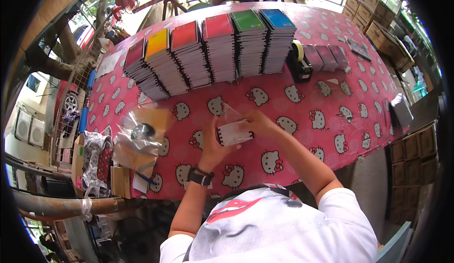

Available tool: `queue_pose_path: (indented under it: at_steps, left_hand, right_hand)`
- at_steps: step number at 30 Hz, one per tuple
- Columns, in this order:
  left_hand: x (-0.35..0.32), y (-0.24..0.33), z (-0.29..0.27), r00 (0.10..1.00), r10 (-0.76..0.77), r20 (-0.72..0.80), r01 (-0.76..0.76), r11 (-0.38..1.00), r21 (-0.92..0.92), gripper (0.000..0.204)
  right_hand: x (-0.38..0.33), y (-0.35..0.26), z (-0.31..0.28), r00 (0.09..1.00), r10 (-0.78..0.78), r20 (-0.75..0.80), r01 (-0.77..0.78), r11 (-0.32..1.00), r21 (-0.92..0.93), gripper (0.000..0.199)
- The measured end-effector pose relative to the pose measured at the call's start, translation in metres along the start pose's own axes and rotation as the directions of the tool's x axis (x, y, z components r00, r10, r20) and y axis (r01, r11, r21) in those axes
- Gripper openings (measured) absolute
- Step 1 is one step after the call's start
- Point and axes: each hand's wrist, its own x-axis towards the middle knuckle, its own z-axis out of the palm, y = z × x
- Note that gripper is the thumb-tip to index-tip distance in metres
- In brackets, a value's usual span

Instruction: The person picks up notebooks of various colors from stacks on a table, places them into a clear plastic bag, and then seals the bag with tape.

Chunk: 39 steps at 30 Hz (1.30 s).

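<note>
1. Holds a small notebook [232, 135] between both hands, just above the table's middle, over a pink tablecloth [250, 161] printed with white cat faces.
2. Shows a white, roughly rectangular upper face on it, with a dark toothed binding down the left edge; too small and shiny for finer detail.
3. Encloses it, at least in part, in a clear wrapper [230, 112], glossy and wrinkled, sticking out to a peak beyond the far edge.
4. Clamps the left hand [213, 140] on the left end, with fingers wrapped around that side and partly hidden underneath.
5. Closes the right hand [257, 123] on the far right corner, with fingers bent together; cannot tell paper from plastic in that pinch.
6. Faces six tall notebook stacks [220, 55] on the far side, from dark red at left through yellow, two reds and green to blue at right, well apart from both hands.
7. Has a black tape dispenser [300, 70] right of the blue stack, then dark reddish packs [324, 57] beside it.
8. Leaves clear plastic bags [139, 142] to the left, near the table's left edge.
9. Keeps a broad stretch of cloth right of the right forearm, out to a grey box [401, 110] at the right edge.
10. Stands close against the near edge, with a dark wristband [200, 177] on the left arm.
</note>
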Motion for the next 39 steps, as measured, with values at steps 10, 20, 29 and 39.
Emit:
queue_pose_path:
  at_steps: [10,20,29,39]
  left_hand:
    - [0.006,0.005,-0.011,0.974,0.220,0.060,-0.226,0.967,0.120,0.038]
    - [-0.012,0.013,0.005,0.948,0.079,-0.308,-0.010,0.976,0.219,0.027]
    - [-0.028,0.030,0.018,0.904,0.329,-0.272,-0.163,0.855,0.492,0.047]
    - [-0.048,0.039,0.028,0.998,0.059,0.019,-0.058,0.773,0.632,0.066]
  right_hand:
    - [-0.038,-0.035,0.003,0.815,-0.579,-0.030,0.538,0.774,-0.333,0.034]
    - [-0.041,-0.025,0.036,0.905,-0.396,-0.156,0.246,0.786,-0.567,0.037]
    - [0.001,-0.041,0.012,0.993,0.078,-0.084,-0.089,0.986,-0.141,0.016]
    - [0.020,0.010,-0.117,0.839,-0.141,-0.525,0.147,0.989,-0.031,0.027]
